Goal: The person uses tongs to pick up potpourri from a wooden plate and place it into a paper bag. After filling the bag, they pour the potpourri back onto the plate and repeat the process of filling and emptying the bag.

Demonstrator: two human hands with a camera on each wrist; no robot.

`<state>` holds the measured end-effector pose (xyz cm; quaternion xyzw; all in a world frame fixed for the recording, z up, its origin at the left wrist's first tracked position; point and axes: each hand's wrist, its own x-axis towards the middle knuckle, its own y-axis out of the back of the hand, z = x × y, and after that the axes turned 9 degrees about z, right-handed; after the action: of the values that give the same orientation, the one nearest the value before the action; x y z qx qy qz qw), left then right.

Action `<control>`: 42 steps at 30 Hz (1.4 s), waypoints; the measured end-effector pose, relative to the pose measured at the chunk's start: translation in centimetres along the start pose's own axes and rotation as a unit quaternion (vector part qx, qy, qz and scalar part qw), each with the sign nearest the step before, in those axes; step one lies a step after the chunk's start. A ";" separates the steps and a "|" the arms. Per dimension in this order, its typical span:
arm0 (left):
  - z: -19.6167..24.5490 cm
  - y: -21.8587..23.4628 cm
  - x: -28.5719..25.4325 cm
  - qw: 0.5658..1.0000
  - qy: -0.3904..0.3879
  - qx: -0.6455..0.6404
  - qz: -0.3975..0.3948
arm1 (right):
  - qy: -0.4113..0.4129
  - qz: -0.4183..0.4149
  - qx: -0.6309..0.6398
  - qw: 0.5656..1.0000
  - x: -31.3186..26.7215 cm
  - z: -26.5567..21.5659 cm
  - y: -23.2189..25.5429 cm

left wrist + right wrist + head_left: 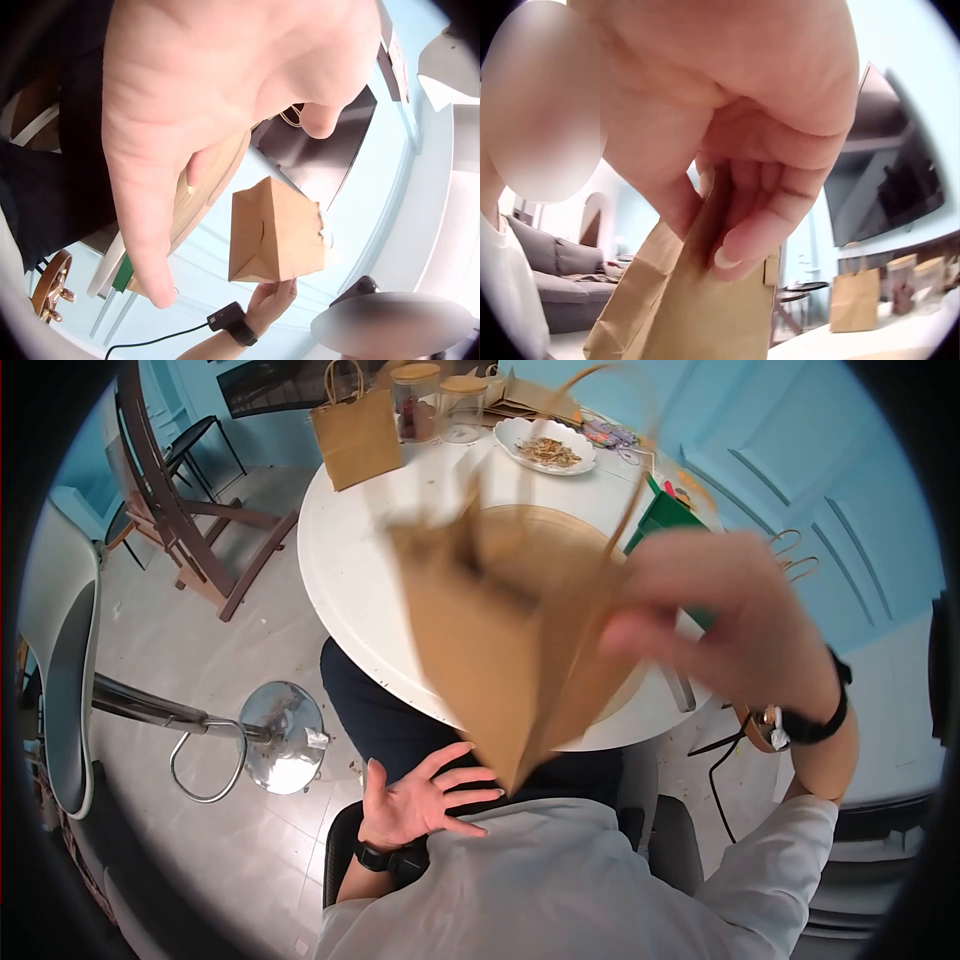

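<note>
A brown paper bag (480, 640) with twisted paper handles hangs in the air before me, its mouth spread and its shape blurred in the head view. My right hand (710, 610) pinches the bag's upper right edge between thumb and fingers; the right wrist view shows the paper wall (712, 300) caught there. Below the bag my left hand (425, 800) is held palm up with fingers spread, holding nothing. From the left wrist view, the bag's closed underside (255, 232) shows beyond my left palm (225, 75).
On the round white table (345, 590) stand another paper bag (358, 438), lidded glass jars (415, 405) and a scalloped white dish (515, 432) of dried bits. A green box (672, 520) is at the right. To the left are a stool base (282, 735) and a wooden easel (190, 550).
</note>
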<state>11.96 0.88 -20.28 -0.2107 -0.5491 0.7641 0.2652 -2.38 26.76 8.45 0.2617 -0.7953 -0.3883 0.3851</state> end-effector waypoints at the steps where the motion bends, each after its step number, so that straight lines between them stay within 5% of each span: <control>1: 0.1 0.2 0.0 1.000 0.002 -0.001 -0.005 | -0.018 0.038 -0.063 0.997 0.0 0.9 1.2; 4: -0.1 0.6 -0.1 1.000 -0.004 0.022 0.000 | -0.132 0.161 -0.077 0.975 -0.5 4.9 4.4; 9: -0.2 0.7 0.1 0.999 -0.010 0.036 0.022 | -0.276 0.232 -0.189 0.913 -2.7 10.9 8.5; 13: -0.3 0.8 0.0 0.998 -0.009 0.050 0.022 | -0.311 0.235 -0.252 0.886 -7.2 17.0 9.4; 18: -0.2 0.8 0.0 0.998 -0.009 0.062 0.026 | -0.440 0.102 -0.307 0.838 -11.0 19.1 7.7; 32: 1.5 -1.3 -0.5 0.991 -0.033 0.132 0.015 | -0.477 0.115 -0.278 0.826 -11.3 19.4 7.3; 38: 4.0 -4.3 0.2 0.974 -0.059 0.209 -0.065 | -0.403 0.118 -0.338 0.842 -12.2 20.6 7.7; 41: 6.8 -6.9 1.1 0.948 -0.070 0.281 -0.134 | -0.302 0.221 -0.354 0.857 -11.0 17.0 7.4; 42: 7.9 -7.8 1.5 0.934 -0.100 0.322 -0.116 | -0.328 0.235 -0.279 0.871 -10.7 16.1 7.1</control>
<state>7.31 -1.97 -10.51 0.0283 -0.3183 0.8807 0.3496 -10.25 45.09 3.41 -0.1938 -0.7724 -0.5556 0.2393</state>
